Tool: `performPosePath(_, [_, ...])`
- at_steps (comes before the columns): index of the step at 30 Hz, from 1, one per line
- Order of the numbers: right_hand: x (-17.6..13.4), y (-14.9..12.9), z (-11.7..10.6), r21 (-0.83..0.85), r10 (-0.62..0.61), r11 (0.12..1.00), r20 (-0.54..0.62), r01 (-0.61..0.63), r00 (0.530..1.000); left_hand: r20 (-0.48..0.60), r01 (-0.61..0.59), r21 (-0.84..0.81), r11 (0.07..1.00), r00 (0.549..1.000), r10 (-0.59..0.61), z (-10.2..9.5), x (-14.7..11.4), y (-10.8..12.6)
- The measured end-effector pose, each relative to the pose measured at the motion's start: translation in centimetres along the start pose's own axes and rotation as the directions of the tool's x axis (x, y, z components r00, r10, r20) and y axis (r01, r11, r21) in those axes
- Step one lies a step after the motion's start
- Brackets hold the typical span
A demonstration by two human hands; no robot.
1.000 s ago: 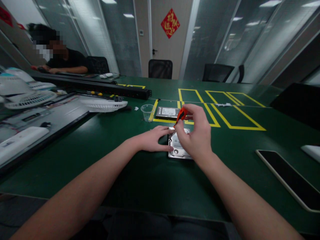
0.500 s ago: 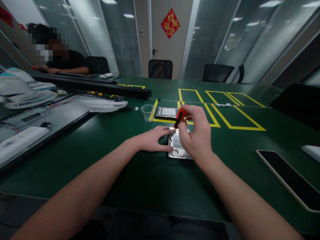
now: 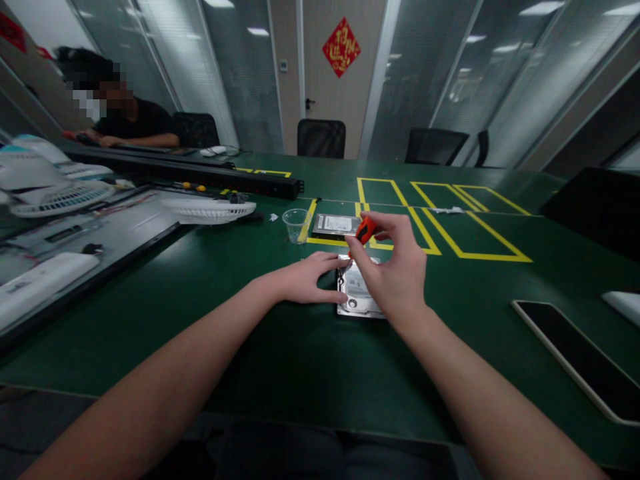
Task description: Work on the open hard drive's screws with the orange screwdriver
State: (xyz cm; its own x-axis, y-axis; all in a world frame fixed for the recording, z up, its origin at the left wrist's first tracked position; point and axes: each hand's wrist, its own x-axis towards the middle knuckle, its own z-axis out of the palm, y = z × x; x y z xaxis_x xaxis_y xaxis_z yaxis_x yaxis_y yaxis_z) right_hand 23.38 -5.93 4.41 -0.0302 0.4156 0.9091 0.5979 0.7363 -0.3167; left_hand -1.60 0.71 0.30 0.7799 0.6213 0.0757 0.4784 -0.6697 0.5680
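Observation:
A silver hard drive lies flat on the green table in front of me. My left hand rests over its left end, thumb and fingers spread apart and holding it down. My right hand grips a red and black screwdriver between thumb and fingers. The screwdriver leans, its shaft reaching down toward the drive's upper left corner; the tip is too small to make out. The right side of the drive is hidden beneath my right hand.
Beyond the drive stand a clear plastic cup and a second hard drive within yellow tape. A phone lies to the right. On the left are a white fan grille, a long black bar and a flat panel. A person sits far left.
My right hand's fingers have shifted on the screwdriver, the thumb now stretched further left and the handle tilted more to the right. The left hand and the hard drive stay put.

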Motion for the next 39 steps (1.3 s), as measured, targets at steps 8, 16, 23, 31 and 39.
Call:
performPosePath(8, [-0.3, 0.41, 0.41, 0.024, 0.005, 1.0, -0.023, -0.005, 1.0, 0.004, 0.015, 0.023, 1.0, 1.0, -0.015, 0.08, 0.04, 0.13])
performPosePath(16, [-0.46, 0.3, 0.64, 0.037, 0.011, 0.999, 0.006, -0.011, 1.0, -0.003, 0.003, 0.007, 1.0, 1.0, -0.003, 0.1, 0.14, 0.19])
performPosePath(23, [-0.17, 0.2, 0.47, -0.004, -0.057, 0.998, 0.004, 0.057, 0.998, -0.004, 0.004, 0.0, 1.0, 1.0, -0.004, 0.15, 0.14, 0.11])
performPosePath(31, [-0.01, 0.6, 0.32, -0.047, -0.017, 0.999, -0.002, 0.017, 1.0, -0.003, 0.004, 0.01, 1.0, 1.0, -0.004, 0.07, 0.09, 0.12])
performPosePath(39, [-0.2, 0.4, 0.59, -0.029, -0.047, 0.998, -0.011, 0.047, 0.999, -0.011, -0.002, 0.023, 1.0, 1.0, 0.003, 0.32, 0.19, -0.23])
